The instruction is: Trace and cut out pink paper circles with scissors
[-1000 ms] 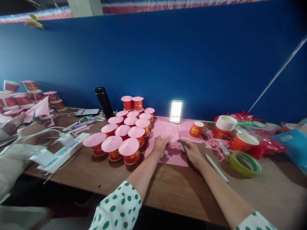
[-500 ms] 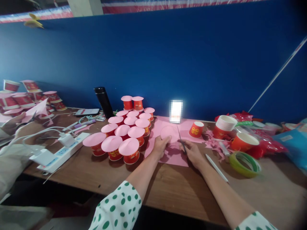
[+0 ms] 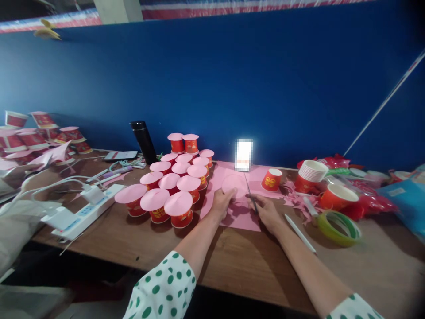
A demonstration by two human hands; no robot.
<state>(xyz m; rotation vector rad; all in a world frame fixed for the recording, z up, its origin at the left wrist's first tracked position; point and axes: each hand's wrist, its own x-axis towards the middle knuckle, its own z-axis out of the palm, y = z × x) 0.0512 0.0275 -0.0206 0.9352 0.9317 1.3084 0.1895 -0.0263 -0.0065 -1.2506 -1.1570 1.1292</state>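
Observation:
My left hand [image 3: 224,204] pinches the lower left edge of a round pink paper piece [image 3: 232,184], thumb on top. In my right hand [image 3: 267,212] are dark scissors [image 3: 252,198], with their thin blades pointing away from me beside the round piece. A larger pink paper sheet [image 3: 212,186] lies flat on the table beneath both hands. To its left stand rows of upturned red paper cups [image 3: 179,220] topped with pink discs [image 3: 178,203]. A single red cup [image 3: 271,180] stands on the sheet's right part.
Pink scraps [image 3: 300,199], a white pen [image 3: 300,233], a tape roll [image 3: 338,227] and stacked cups [image 3: 310,177] lie at right. At left are a power strip [image 3: 88,212], black bottle [image 3: 144,141] and another person's sleeve [image 3: 20,221]. A lit phone [image 3: 244,155] leans against the blue wall.
My hands, the scissors and the round paper have hardly moved. At the far left, the other person's hand and pink paper have shifted slightly lower.

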